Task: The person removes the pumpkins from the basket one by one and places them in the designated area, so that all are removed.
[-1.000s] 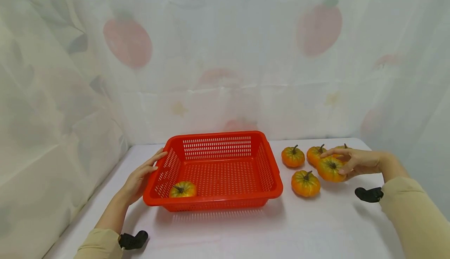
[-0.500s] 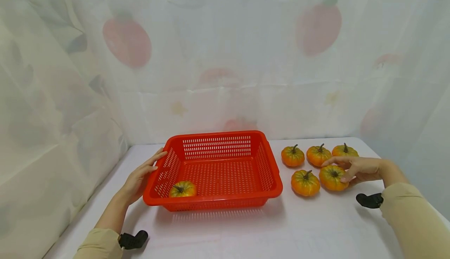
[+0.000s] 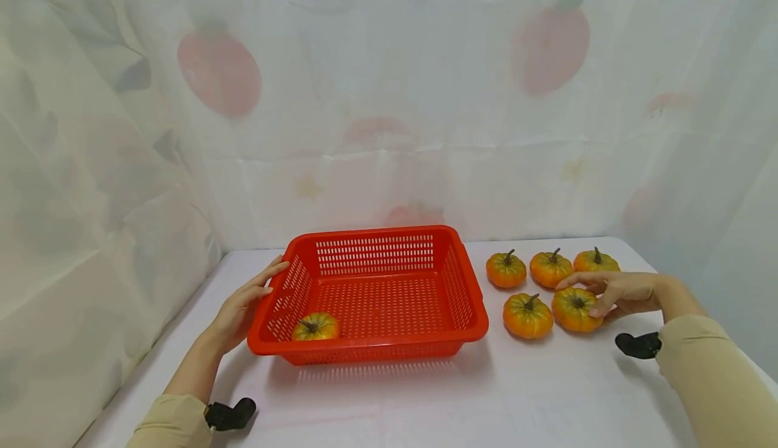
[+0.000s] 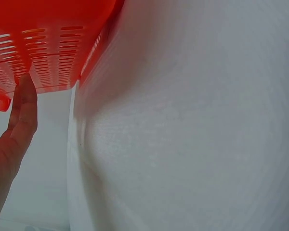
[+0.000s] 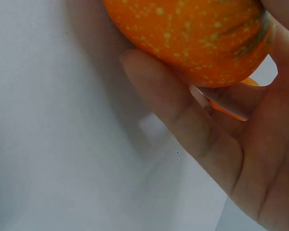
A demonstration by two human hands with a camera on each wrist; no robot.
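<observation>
My right grip [image 3: 616, 291] curls round a small pumpkin [image 3: 574, 309] on the tabletop [image 3: 516, 394]; my left grip [image 3: 243, 307] rests flat-fingered against the red basket [image 3: 377, 350].

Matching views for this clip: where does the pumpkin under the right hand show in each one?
Head: pumpkin right of the basket, right hand on it.
Left wrist: not in view; only the basket and left hand.
Right wrist: top of frame, fingers curled under it.
Shared landmark: white table.
</observation>
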